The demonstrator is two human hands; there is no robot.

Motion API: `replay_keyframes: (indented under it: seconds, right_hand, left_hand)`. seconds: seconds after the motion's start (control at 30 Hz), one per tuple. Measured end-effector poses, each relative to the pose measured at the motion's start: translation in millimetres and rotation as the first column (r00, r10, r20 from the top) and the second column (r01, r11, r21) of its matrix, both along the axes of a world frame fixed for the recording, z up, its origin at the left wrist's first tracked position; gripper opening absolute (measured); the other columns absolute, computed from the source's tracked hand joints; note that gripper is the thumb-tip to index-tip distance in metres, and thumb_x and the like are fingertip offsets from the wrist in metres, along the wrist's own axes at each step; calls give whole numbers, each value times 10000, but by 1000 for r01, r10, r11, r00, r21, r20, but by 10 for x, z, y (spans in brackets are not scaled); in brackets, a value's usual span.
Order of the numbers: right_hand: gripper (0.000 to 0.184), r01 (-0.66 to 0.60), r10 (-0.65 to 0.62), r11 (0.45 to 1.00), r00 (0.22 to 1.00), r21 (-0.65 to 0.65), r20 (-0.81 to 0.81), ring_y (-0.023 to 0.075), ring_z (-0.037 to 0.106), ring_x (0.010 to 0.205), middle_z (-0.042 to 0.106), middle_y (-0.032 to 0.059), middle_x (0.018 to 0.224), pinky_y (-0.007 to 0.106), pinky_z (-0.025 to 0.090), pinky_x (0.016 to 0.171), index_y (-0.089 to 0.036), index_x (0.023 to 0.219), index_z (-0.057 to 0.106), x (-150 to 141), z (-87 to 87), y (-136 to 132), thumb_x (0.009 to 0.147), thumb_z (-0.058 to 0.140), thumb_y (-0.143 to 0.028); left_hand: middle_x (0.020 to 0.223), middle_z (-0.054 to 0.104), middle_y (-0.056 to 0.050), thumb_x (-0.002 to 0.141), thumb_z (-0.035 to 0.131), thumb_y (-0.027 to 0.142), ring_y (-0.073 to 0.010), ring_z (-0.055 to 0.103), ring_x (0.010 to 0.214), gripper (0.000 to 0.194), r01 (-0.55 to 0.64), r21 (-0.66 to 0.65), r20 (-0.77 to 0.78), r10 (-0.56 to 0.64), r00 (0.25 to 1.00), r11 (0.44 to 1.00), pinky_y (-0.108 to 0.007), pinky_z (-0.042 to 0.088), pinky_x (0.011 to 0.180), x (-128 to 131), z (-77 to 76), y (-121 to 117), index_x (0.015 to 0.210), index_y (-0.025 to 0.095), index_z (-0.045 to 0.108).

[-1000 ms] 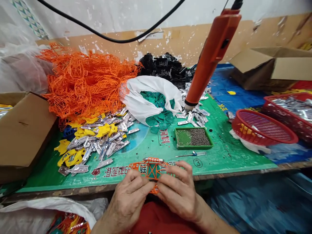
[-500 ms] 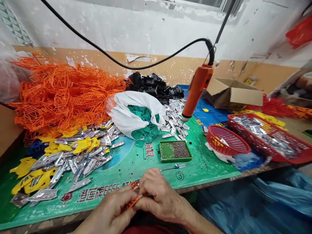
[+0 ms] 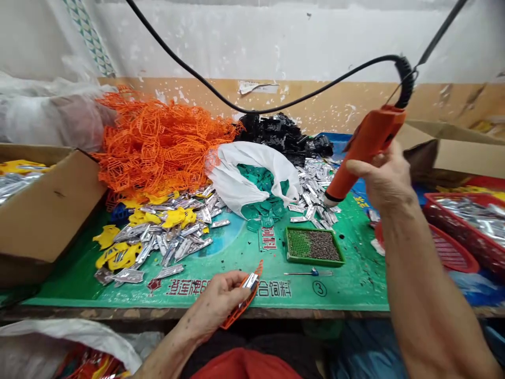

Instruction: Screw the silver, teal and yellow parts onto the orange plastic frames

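Near the table's front edge, my left hand (image 3: pixel 221 297) is closed on an orange plastic frame (image 3: pixel 236 314) with a silver metal piece (image 3: pixel 250 280) lying against it. Up on the right, my right hand (image 3: pixel 389 179) wraps around an orange electric screwdriver (image 3: pixel 366 139) hanging from a cord. The driver's tip points down and left, over loose silver pieces (image 3: pixel 311 195). Between the hands stands a green tray (image 3: pixel 315 262) partly filled with small screws (image 3: pixel 325 246). A hand screwdriver (image 3: pixel 315 272) lies in front of it.
Behind are an orange plastic heap (image 3: pixel 158 142), black parts (image 3: pixel 276 137) and a white bag (image 3: pixel 232 184) of green pieces (image 3: pixel 264 179). Yellow and silver parts (image 3: pixel 169 231) lie left beside a cardboard box (image 3: pixel 51 226). My right forearm partly hides a red basket (image 3: pixel 453 247).
My right hand has left the orange frame and gone up right to grip the electric screwdriver, now tilted more. My left hand alone holds the frame. The view has turned left.
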State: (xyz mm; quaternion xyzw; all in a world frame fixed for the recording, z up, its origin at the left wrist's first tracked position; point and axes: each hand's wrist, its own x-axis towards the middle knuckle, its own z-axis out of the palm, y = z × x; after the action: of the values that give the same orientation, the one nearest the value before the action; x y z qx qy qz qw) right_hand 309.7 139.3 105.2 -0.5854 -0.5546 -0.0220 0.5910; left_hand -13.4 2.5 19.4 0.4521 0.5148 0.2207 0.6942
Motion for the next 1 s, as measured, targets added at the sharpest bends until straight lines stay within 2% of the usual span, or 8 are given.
replay_keyframes:
  seconds: [0.03, 0.1, 0.23, 0.4, 0.6, 0.7, 0.83, 1.0]
  right_hand:
    - [588, -128, 117, 988, 986, -85, -120, 142, 667, 760, 708, 75, 942, 304, 411, 567, -80, 1085, 624, -92, 27, 83, 618, 630, -438]
    - [494, -304, 246, 938, 923, -168, -298, 120, 661, 722, 707, 75, 959, 320, 396, 560, -63, 1004, 646, -305, 76, 160, 659, 586, -410]
    - [376, -377, 293, 917, 861, -133, -416, 123, 645, 726, 699, 31, 870, 301, 429, 588, -72, 888, 663, -626, 94, 87, 664, 633, -372]
    - [409, -465, 363, 883, 769, -71, -526, 117, 580, 551, 622, -32, 653, 300, 490, 529, -153, 907, 628, -798, -134, -189, 537, 769, -256]
    - [369, -385, 248, 911, 799, -149, -548, 135, 561, 510, 596, -34, 613, 325, 488, 518, -161, 826, 590, -858, -390, -466, 530, 764, -294]
    - [300, -355, 219, 923, 805, -152, -552, 128, 543, 488, 574, -41, 585, 315, 475, 502, -165, 751, 570, -859, -430, -522, 545, 740, -300]
    - [295, -271, 151, 948, 842, -165, -518, 127, 538, 499, 579, -39, 596, 312, 470, 516, -166, 759, 577, -842, -454, -542, 536, 740, -269]
    - [277, -262, 136, 948, 846, -179, -516, 137, 544, 497, 581, -33, 598, 319, 470, 510, -165, 733, 573, -812, -497, -543, 535, 740, -263]
  left_hand:
    - [654, 556, 32, 711, 636, 384, -100, 419, 571, 264, -5, -2, 9, 5, 1000, 1000, -213, 275, 547, 8, -2, 2, 818, 143, 649]
    - [675, 572, 24, 695, 642, 353, -105, 442, 590, 255, -22, 15, 36, 21, 999, 1000, -214, 295, 565, 18, -1, 4, 835, 140, 639]
    - [718, 595, 11, 662, 656, 311, -113, 470, 631, 242, -30, 21, 59, 28, 998, 999, -216, 322, 592, 19, 2, 3, 834, 144, 624]
    - [713, 619, 10, 665, 669, 319, -105, 482, 605, 246, -44, -51, 80, 48, 996, 998, -209, 311, 571, 12, -82, 3, 840, 147, 656]
    - [735, 657, -12, 601, 725, 344, -124, 513, 624, 297, -76, -120, 121, 91, 988, 990, -212, 340, 571, 16, -150, 15, 827, 156, 685]
    - [707, 648, -7, 587, 741, 349, -117, 502, 594, 318, -101, -143, 104, 117, 988, 984, -210, 339, 555, 25, -148, 10, 833, 157, 683]
    - [737, 651, -9, 599, 738, 376, -118, 505, 615, 342, -103, -127, 73, 113, 991, 987, -208, 341, 561, 37, -156, -1, 861, 163, 686]
    - [708, 621, 0, 606, 738, 418, -100, 465, 588, 357, -93, -143, 48, 100, 994, 985, -198, 309, 530, 35, -161, -2, 841, 156, 676]
